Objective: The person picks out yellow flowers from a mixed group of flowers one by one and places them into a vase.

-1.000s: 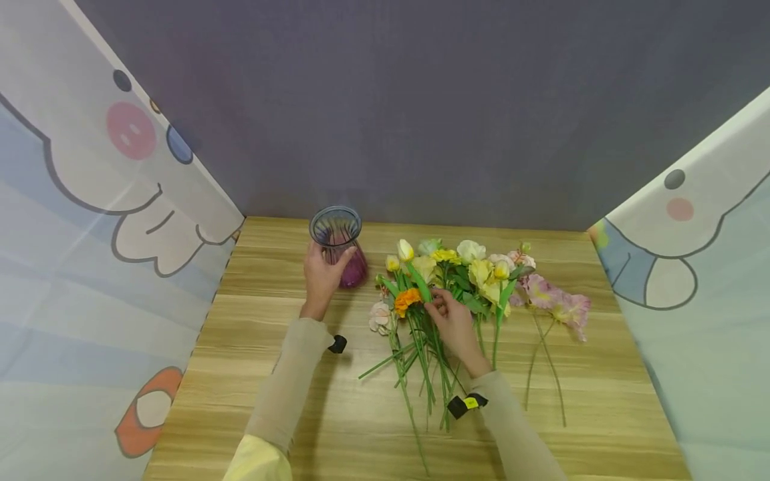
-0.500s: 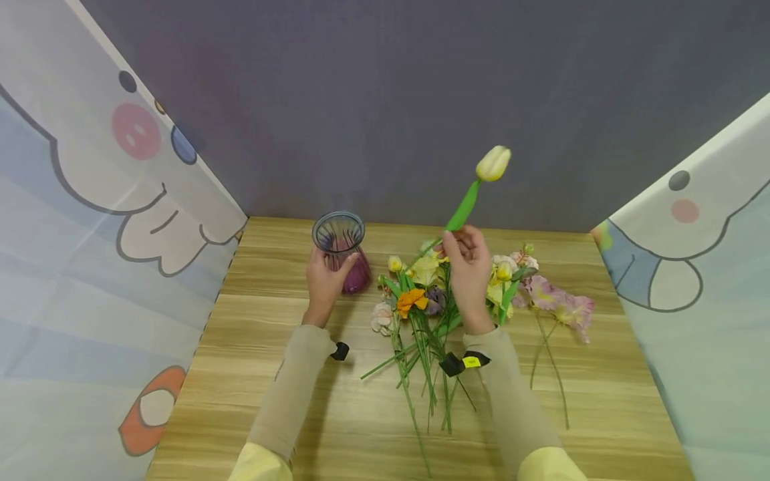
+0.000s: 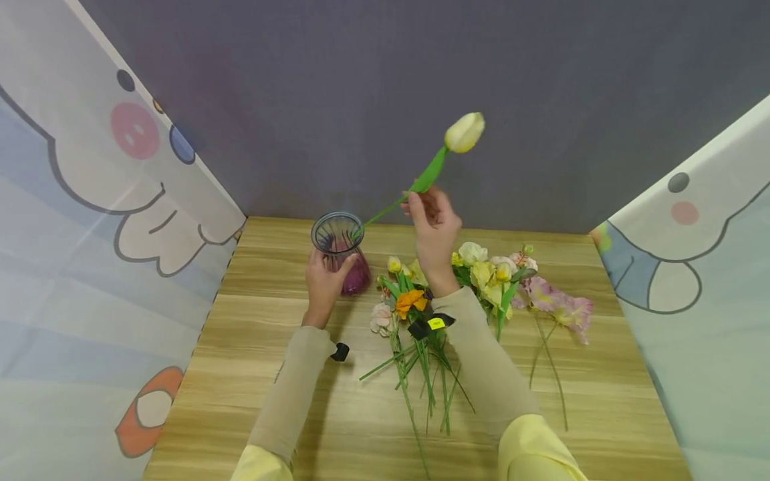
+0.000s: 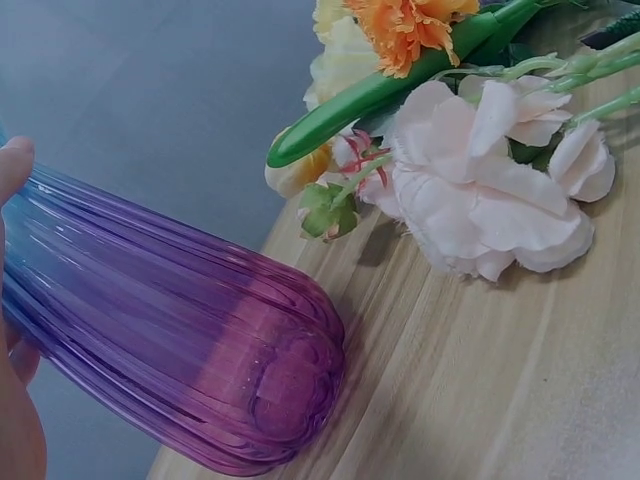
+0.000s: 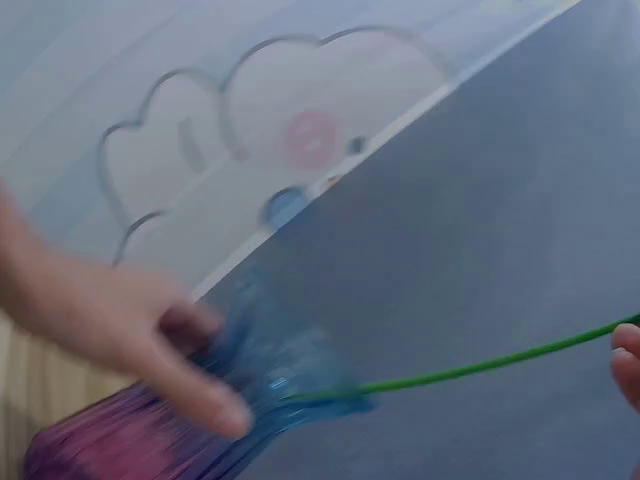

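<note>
gripping the vase round its neck with the left hand, just below the blue-grey rim, with the thumb across the front. pinching the tulip with the thumb and fingers of the right hand, near the base of the leaf. holding it slanted in the air, with the pale yellow-white bloom up to the right and the stem running down to the left, its lower end just inside the mouth of the vase. seen closer from the right wrist, though blurred there around the rim.

set toward the back left of the table, with blue at the top of the glass turning to purple and pink at the base. cannot tell whether resting fully on the wood.

lying in a heap to the right, partly hidden under the right sleeve: with an orange bloom in the left part, a pink bloom just beside it, a white bloom at the back, and mauve blooms at the right end.

closed in behind by a grey wall.
</note>
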Demonstrator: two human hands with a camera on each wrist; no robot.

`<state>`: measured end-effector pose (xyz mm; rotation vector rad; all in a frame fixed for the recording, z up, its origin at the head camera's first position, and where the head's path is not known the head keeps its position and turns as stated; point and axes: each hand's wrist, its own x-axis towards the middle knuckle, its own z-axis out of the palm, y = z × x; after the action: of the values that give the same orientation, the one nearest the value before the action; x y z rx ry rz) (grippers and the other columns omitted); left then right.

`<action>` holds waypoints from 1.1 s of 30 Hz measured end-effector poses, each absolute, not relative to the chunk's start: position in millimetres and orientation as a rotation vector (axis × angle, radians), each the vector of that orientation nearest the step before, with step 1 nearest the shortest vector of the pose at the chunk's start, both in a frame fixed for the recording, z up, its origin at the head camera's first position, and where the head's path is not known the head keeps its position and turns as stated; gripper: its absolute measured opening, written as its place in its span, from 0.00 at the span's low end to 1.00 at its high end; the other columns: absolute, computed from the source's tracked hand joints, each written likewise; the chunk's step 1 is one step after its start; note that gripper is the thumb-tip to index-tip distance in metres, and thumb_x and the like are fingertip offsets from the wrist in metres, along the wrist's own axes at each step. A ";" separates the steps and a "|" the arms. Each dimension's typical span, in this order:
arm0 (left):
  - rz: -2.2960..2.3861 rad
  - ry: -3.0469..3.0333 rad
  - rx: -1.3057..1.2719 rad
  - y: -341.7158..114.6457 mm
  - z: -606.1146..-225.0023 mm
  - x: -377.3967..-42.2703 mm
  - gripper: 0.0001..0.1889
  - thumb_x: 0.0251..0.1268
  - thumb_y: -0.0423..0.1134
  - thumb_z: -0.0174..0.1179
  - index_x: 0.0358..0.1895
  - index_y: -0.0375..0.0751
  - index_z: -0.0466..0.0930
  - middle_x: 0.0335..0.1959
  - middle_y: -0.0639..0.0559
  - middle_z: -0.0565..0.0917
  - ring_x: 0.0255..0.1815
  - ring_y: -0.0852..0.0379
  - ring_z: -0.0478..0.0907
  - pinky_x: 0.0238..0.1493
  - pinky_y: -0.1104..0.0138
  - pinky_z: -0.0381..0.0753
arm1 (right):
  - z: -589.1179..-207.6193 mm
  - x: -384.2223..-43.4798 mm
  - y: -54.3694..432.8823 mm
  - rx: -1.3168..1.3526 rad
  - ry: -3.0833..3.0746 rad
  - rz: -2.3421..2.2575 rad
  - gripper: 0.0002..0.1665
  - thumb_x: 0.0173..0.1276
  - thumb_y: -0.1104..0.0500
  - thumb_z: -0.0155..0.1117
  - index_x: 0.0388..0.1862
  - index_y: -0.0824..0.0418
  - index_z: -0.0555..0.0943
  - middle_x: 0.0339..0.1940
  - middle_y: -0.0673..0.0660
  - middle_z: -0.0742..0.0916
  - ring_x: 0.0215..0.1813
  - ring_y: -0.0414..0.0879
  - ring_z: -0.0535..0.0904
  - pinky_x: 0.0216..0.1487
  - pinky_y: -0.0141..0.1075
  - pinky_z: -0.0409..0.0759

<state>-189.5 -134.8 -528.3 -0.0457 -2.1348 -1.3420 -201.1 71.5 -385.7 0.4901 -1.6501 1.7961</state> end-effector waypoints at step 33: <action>-1.409 -2.166 0.017 -134.8 -528.4 -187.1 0.32 0.56 0.47 0.79 0.61 0.36 0.79 0.56 0.39 0.83 0.61 0.42 0.80 0.66 0.48 0.76 | -541.4 -106.9 104.6 0.466 -2.465 1.418 0.12 0.73 0.65 0.68 0.52 0.69 0.85 0.34 0.56 0.82 0.32 0.44 0.73 0.29 0.32 0.68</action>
<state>-187.1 -134.8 -528.4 0.0166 -2.1656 -1.4087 -106.9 104.6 -541.4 0.4663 -2.4654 1.4179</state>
